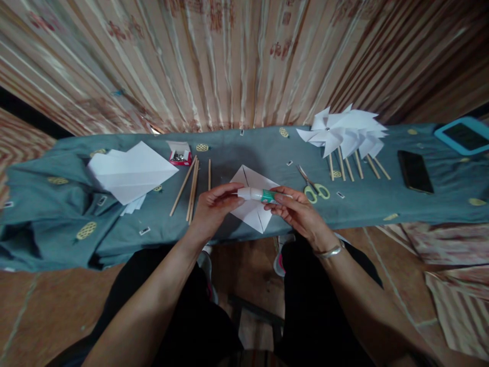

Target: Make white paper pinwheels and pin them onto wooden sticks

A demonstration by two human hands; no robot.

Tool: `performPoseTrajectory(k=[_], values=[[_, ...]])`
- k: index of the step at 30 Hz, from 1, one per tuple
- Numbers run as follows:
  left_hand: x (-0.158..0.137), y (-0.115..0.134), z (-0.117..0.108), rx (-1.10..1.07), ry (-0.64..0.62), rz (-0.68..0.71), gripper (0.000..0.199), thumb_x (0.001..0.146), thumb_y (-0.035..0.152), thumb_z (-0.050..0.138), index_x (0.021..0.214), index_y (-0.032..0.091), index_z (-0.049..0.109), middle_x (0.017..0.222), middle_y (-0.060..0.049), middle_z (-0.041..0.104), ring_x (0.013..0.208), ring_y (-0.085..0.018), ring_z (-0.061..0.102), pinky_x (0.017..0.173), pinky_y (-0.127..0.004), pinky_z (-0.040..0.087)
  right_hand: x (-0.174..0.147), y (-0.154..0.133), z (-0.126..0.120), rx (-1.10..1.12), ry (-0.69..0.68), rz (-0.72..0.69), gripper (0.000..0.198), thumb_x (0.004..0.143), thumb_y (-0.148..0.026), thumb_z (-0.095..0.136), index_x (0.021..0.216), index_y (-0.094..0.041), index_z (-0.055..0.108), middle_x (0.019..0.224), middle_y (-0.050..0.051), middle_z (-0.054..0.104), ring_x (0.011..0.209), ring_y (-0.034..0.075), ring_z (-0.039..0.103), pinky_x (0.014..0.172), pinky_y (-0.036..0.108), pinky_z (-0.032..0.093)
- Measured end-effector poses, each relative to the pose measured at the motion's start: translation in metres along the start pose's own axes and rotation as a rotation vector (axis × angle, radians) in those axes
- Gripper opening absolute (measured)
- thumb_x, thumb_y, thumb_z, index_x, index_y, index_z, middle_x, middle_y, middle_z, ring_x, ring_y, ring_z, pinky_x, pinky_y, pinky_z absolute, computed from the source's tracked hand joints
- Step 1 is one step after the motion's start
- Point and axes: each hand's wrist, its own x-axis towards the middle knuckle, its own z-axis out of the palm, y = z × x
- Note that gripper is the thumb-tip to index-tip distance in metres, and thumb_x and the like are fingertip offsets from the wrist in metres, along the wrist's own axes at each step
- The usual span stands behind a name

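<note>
Both my hands hold a glue stick [267,195] with a white cap and a green label, level above a white paper square [255,178]. My left hand [218,205] pinches the white cap end. My right hand [300,210] is closed round the labelled end. The paper lies on the cloth with a corner toward me and dark lines running in from two corners; the hands and glue stick cover part of it. Right of the paper, close to my right hand, lie scissors [315,190] with light green handles, their blades pointing away.
White paper pinwheels [349,130] on sticks lie at the back right, near a black phone [415,172] and a blue-framed tablet [464,135]. Leftward are wooden sticks [193,191], a small red box [180,153] of metal pieces and white paper sheets [133,171]. A green cloth [244,148] covers the table.
</note>
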Motion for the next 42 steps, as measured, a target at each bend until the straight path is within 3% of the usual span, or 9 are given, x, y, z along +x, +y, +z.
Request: performPoseTrajectory(k=[11,22,42], values=[[-0.003,0.003,-0.002,0.126,-0.049,0.051,0.029,0.064,0.024,0.084,0.092,0.021,0.078,0.088,-0.003,0.077,0.080,-0.017,0.070,0.080,-0.031,0.056,-0.001,-0.003,0.002,-0.132,-0.007,-0.025,0.035,0.060,-0.038,0.089,0.084,-0.017,0.074,0.070,0.000,0.075,0.061,0.011,0.071,0.055,0.017,0.053],[-0.006,0.002,-0.010,0.149,-0.092,-0.025,0.032,0.062,0.025,0.085,0.092,0.019,0.079,0.086,-0.004,0.076,0.077,-0.017,0.069,0.076,-0.030,0.056,0.000,-0.001,0.000,-0.164,-0.030,-0.019,0.033,0.062,-0.037,0.089,0.083,-0.017,0.074,0.067,0.001,0.074,0.056,0.011,0.068,0.051,0.019,0.052],[-0.024,-0.005,-0.026,0.114,-0.006,-0.079,0.035,0.055,0.027,0.088,0.086,0.016,0.074,0.087,-0.004,0.076,0.081,-0.020,0.071,0.084,-0.035,0.056,0.009,0.023,0.030,-0.291,-0.152,-0.004,0.030,0.068,-0.038,0.084,0.087,-0.019,0.073,0.076,0.001,0.075,0.064,0.013,0.072,0.055,0.020,0.053]])
